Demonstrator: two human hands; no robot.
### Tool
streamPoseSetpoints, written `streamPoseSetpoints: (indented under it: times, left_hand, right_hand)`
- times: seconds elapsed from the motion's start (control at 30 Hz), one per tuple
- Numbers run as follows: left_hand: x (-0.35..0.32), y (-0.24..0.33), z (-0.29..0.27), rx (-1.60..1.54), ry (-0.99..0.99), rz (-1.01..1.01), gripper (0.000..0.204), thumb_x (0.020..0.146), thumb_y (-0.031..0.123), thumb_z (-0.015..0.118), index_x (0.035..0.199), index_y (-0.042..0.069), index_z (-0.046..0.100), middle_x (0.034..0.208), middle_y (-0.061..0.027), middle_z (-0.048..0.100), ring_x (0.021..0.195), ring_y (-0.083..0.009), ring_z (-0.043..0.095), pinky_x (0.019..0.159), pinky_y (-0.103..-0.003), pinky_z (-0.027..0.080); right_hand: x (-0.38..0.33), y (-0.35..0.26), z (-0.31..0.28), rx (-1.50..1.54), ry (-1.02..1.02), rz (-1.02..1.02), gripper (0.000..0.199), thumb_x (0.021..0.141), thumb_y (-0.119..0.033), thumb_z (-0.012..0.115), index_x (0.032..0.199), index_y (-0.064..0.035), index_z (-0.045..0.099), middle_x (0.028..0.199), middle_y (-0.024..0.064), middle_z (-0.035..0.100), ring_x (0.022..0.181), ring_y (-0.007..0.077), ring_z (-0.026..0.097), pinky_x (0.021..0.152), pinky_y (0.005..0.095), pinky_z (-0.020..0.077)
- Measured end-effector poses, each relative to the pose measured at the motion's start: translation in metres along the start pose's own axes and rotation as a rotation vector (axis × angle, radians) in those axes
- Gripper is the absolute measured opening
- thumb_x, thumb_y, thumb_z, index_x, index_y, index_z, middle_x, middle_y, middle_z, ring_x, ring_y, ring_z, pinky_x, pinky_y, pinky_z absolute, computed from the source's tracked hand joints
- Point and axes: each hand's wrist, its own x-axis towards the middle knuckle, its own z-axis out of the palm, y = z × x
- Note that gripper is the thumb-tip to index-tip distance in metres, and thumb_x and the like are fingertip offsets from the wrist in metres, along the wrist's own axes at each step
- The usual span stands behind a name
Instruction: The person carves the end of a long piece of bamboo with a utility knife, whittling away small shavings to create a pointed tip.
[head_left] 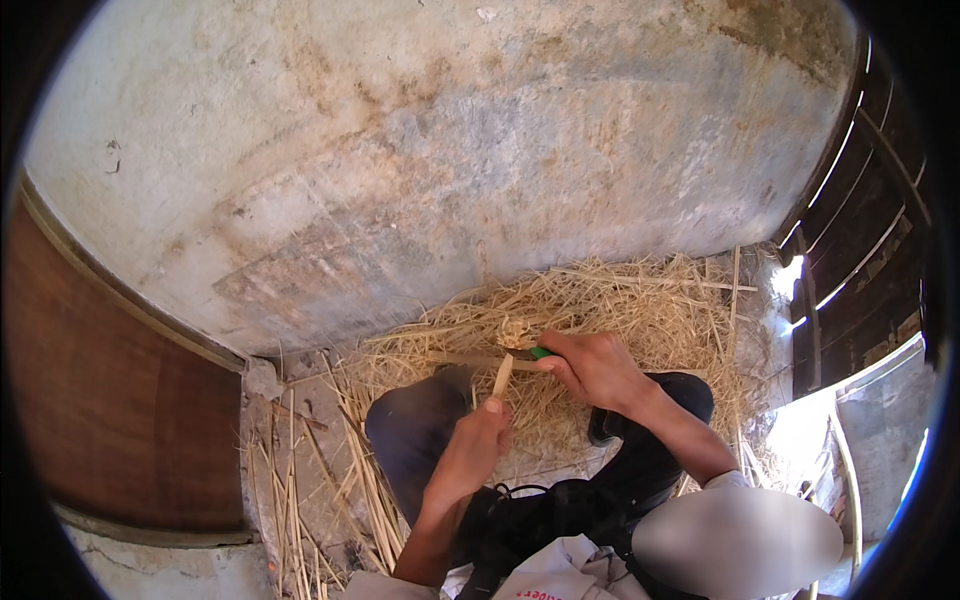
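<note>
Head view, person seated on the ground, knees drawn up in dark trousers (420, 430), facing a stained plaster wall (430, 150).

Left hand (475, 445): forearm enters from the lower edge at about 6 o'clock and runs up toward centre. Wrist straight, back of the hand toward the camera. Fingers curled together into a fist, clamped on the lower end of a pale bamboo strip (502, 377); thumb lies on top near the strip's base. The strip rises from the fist toward 12 o'clock, tilted slightly right.

Right hand (592, 368): forearm comes in from about 4 o'clock, elbow bent, crossing above the right knee. Fingers closed together around a green-handled tool (540, 352); only the handle tip shows past the knuckles, blade not discernible. The tool sits just beside the strip's upper end; whether they touch, cannot tell.

Both hands are near each other just below frame centre, over a heap of straw (640, 310) spreading to 1–2 o'clock. Loose stalks (290, 490) lie on the floor at 7 o'clock. Brown wooden panel (110, 400) at 9 o'clock.
</note>
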Motion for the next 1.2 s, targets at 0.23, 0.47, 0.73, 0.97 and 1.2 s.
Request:
streamPoseSetpoints:
  times: [0.23,0.47,0.73,0.97,1.2]
  left_hand:
    - [0.003,0.000,0.006,0.669,0.209,0.061,0.037,0.114,0.033,0.044,0.109,-0.002,0.053,0.073,-0.0335,0.065,0.075,-0.0546,0.066,0.066,-0.062,0.050]
    - [0.008,-0.011,0.012,0.800,0.226,0.054,0.035,0.111,0.032,0.051,0.111,-0.003,0.053,0.070,-0.0329,0.065,0.072,-0.0554,0.066,0.065,-0.064,0.053]
    - [-0.001,-0.015,-0.002,0.514,0.121,0.129,0.032,0.110,0.028,0.055,0.110,-0.004,0.057,0.070,-0.0333,0.064,0.073,-0.0557,0.066,0.060,-0.060,0.050]
    - [0.006,-0.010,0.004,0.713,0.221,0.185,0.030,0.109,0.027,0.057,0.107,-0.003,0.055,0.064,-0.0294,0.063,0.065,-0.0535,0.065,0.058,-0.060,0.052]
    - [0.005,-0.010,0.002,0.811,0.265,0.210,0.028,0.108,0.025,0.058,0.098,-0.001,0.052,0.062,-0.0290,0.061,0.064,-0.0523,0.065,0.057,-0.061,0.051]
  right_hand:
    - [0.001,0.006,0.014,-0.118,-0.042,0.043,0.032,0.107,-0.043,0.057,0.105,-0.0116,0.062,0.061,0.0128,0.062,0.060,0.0394,0.066,0.056,0.0513,0.0507]
    - [-0.003,0.002,0.037,-0.246,-0.090,0.162,0.034,0.110,-0.044,0.053,0.105,-0.0116,0.063,0.062,0.0160,0.063,0.059,0.0419,0.066,0.056,0.0529,0.0519]
    - [-0.011,-0.005,0.031,0.272,-0.127,0.281,0.035,0.113,-0.040,0.046,0.113,-0.0096,0.063,0.070,0.0255,0.061,0.069,0.0521,0.062,0.062,0.0597,0.0486]
    - [-0.005,-0.015,0.034,-0.013,-0.051,0.284,0.042,0.112,-0.047,0.047,0.116,-0.0102,0.067,0.064,0.0220,0.065,0.064,0.0474,0.068,0.057,0.0572,0.0538]
    - [0.000,-0.026,0.025,-0.110,-0.088,0.290,0.043,0.111,-0.048,0.049,0.114,-0.0094,0.068,0.067,0.0216,0.068,0.065,0.0452,0.070,0.057,0.0564,0.0554]
